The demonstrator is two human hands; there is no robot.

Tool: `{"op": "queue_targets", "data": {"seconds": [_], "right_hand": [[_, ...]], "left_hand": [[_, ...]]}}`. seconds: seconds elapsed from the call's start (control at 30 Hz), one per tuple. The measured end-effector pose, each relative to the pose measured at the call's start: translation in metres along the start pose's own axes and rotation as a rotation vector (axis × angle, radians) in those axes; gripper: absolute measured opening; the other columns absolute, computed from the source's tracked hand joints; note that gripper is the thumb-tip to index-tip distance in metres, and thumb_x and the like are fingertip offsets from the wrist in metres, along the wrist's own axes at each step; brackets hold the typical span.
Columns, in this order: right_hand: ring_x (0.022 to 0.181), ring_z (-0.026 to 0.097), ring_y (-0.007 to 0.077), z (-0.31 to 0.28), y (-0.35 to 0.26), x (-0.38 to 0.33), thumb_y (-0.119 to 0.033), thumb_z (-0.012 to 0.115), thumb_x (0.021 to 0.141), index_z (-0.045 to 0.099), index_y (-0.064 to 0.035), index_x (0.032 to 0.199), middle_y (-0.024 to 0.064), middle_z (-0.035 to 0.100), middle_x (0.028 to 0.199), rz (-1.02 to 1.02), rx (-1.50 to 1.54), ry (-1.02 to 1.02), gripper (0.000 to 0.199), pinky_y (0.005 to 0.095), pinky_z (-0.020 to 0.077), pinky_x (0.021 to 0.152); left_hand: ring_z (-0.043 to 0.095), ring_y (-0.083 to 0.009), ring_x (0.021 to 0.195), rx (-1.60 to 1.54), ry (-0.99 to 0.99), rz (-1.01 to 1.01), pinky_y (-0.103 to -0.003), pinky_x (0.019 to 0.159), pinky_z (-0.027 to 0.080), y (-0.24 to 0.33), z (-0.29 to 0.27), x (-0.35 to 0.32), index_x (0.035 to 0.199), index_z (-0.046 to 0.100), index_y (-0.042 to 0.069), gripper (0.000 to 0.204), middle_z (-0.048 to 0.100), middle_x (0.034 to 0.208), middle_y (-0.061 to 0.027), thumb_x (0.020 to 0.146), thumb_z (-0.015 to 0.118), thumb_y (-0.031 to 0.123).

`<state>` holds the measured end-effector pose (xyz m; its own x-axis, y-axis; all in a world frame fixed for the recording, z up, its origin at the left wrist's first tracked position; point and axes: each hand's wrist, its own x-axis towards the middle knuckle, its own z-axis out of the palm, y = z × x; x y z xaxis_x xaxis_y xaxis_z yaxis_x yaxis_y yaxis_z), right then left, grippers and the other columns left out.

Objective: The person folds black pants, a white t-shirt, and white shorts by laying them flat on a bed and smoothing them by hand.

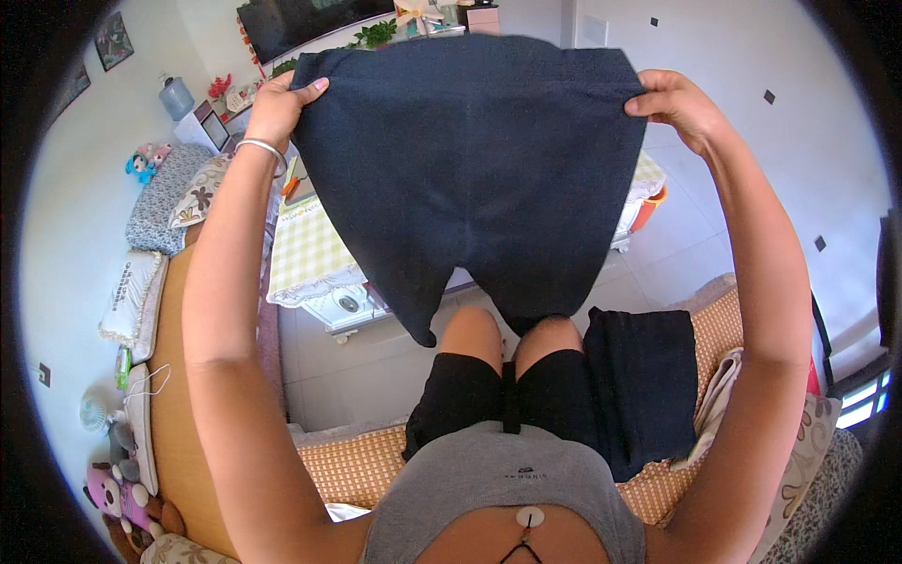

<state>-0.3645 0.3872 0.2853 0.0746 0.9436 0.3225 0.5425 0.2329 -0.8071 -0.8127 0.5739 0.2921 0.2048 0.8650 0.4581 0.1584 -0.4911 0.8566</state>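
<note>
**Dark pants (470, 160) spread wide between two hands**

The pants hang in the air in front of the person, above the knees, waistband up and legs down. The hands are well apart: the left hand (279, 108) pinches the waistband's left end, thumb towards the person, and the right hand (676, 101) pinches its right end. Gripping both ends probably serves to draw the band straight and let the cloth fall flat. Whether the right leg's hem touches the knee below it, I cannot tell.

Beside the right thigh, a black cloth (644, 390) lies on the woven-covered sofa (352, 467), reaching to its front edge, perhaps set there to be close at hand.

Behind the pants stands a low table under a checked tablecloth (312, 246), partly hidden. Near its far left corner sits something orange (290, 186), too small to identify; off its right edge stands an orange bin (650, 209). Farther back, a television (315, 28) is on the wall.
</note>
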Motion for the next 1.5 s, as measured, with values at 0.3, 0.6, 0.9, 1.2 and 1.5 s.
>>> {"op": "queue_targets", "data": {"seconds": [0.3,0.6,0.9,1.2,1.5], "right_hand": [[0.099,0.060,0.0297,0.042,-0.019,-0.046,-0.023,0.083,0.062,0.044,0.0131,0.122,0.0206,0.059,0.105,0.266,0.498,-0.197,0.081,0.0377,0.0497,0.090],[0.091,0.064,0.0259,0.028,-0.007,-0.033,-0.012,0.076,0.070,0.061,0.0047,0.110,0.0158,0.067,0.099,0.130,0.076,0.076,0.045,0.0343,0.0443,0.095],[0.095,0.063,0.0222,0.020,-0.023,-0.073,0.004,0.077,0.061,0.061,-0.0006,0.111,0.0091,0.067,0.101,-0.212,0.244,-0.179,0.053,0.0354,0.0470,0.093],[0.088,0.065,0.0225,0.072,-0.040,0.019,-0.013,0.073,0.075,0.067,-0.0029,0.101,0.0130,0.067,0.095,-0.307,0.126,-0.118,0.029,0.0336,0.0505,0.085],[0.083,0.064,0.0182,0.046,-0.071,0.030,0.014,0.059,0.069,0.067,-0.0010,0.098,0.0069,0.069,0.093,-0.305,0.466,0.108,0.033,0.0299,0.0504,0.080]], "left_hand": [[0.065,-0.0135,0.061,0.354,-0.094,-0.104,-0.025,0.053,0.051,0.012,0.017,-0.002,0.099,0.063,0.000,0.017,0.067,0.081,-0.0061,0.086,0.065,0.011],[0.068,-0.0171,0.066,0.352,-0.106,-0.137,-0.026,0.056,0.053,0.003,0.040,0.000,0.102,0.059,0.000,0.013,0.066,0.084,-0.0094,0.091,0.053,0.004],[0.064,-0.0243,0.094,-0.404,-0.195,0.047,-0.032,0.081,0.057,0.020,0.032,-0.019,0.098,0.059,-0.004,0.017,0.063,0.099,-0.0153,0.090,0.044,-0.005],[0.056,-0.0246,0.107,-0.812,-0.951,0.365,-0.039,0.091,0.047,0.068,0.152,-0.012,0.106,0.059,0.005,0.028,0.058,0.117,-0.0164,0.081,0.065,0.014],[0.064,-0.0188,0.081,0.021,-0.862,-0.253,-0.028,0.071,0.052,-0.072,0.150,-0.002,0.095,0.068,0.004,0.025,0.066,0.095,-0.0112,0.072,0.068,0.014]]}}
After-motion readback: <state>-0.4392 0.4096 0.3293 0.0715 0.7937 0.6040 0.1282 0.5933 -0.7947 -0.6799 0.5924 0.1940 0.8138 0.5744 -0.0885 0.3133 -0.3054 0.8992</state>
